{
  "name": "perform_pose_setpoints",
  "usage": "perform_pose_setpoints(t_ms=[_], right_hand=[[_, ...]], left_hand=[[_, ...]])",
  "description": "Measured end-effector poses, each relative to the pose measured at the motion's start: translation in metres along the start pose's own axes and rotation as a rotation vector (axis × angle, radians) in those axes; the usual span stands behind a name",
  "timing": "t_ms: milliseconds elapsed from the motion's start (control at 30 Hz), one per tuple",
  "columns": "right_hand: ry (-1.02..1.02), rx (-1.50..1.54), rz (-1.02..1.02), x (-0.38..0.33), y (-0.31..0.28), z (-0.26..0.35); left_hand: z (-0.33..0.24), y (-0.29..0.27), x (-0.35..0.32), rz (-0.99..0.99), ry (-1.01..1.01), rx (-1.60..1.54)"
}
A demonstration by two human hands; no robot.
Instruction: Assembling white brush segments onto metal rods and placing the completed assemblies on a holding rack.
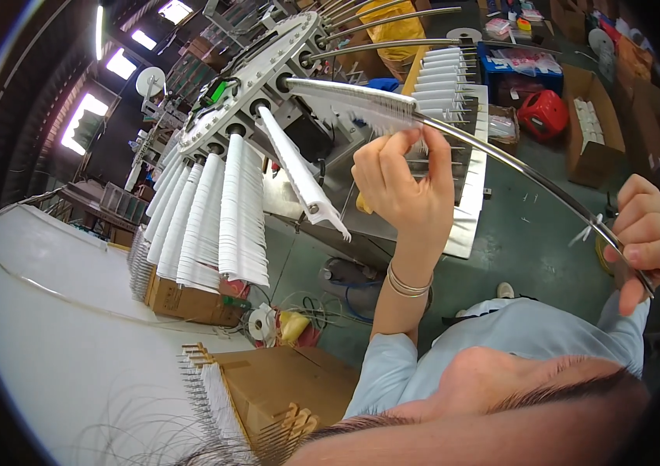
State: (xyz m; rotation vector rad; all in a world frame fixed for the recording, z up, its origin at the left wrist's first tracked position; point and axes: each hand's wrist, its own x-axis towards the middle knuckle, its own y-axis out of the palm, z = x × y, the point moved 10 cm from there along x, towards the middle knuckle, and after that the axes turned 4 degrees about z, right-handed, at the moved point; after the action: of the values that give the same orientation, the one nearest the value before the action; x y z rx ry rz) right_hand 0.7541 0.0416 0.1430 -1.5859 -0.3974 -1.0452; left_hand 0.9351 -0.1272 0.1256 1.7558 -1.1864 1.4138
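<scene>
— Rod [501, 159], long, curved, metal: springs from the round spoked wheel [256, 74] and sweeps down and away from it, toward the lower right.
— And nearer the wheel?
— Loaded with a row of thin white tags [361, 99], packed tight along the rod's first stretch, just off the wheel's rim. Bare metal beyond them.
— Other rods on that wheel?
— Hung full of white tags [213, 210], drooping in long curtains below the wheel. Under those, away from the wheel, a brown cardboard box [190, 299] on the floor.
— Left hand [404, 182]?
— Raised to the rod, a little out from the wheel, at the outer end of the tag row. Thumb and fingertips pinched together on the last tags; remaining fingers curled. Thin bangles [408, 283] on that wrist.
— Right hand [644, 237]?
— At the rod's far end, well away from the wheel. Closed loosely round the bare metal, fingers wrapped over, thumb beneath.
</scene>
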Motion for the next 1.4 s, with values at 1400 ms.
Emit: perform_pose_setpoints(t_ms=[1400], right_hand=[[0.324, -0.067, -0.193, -0.116, 0.035, -0.099]], left_hand=[[0.032, 0.198, -0.112, 0.412, -0.480, -0.078]])
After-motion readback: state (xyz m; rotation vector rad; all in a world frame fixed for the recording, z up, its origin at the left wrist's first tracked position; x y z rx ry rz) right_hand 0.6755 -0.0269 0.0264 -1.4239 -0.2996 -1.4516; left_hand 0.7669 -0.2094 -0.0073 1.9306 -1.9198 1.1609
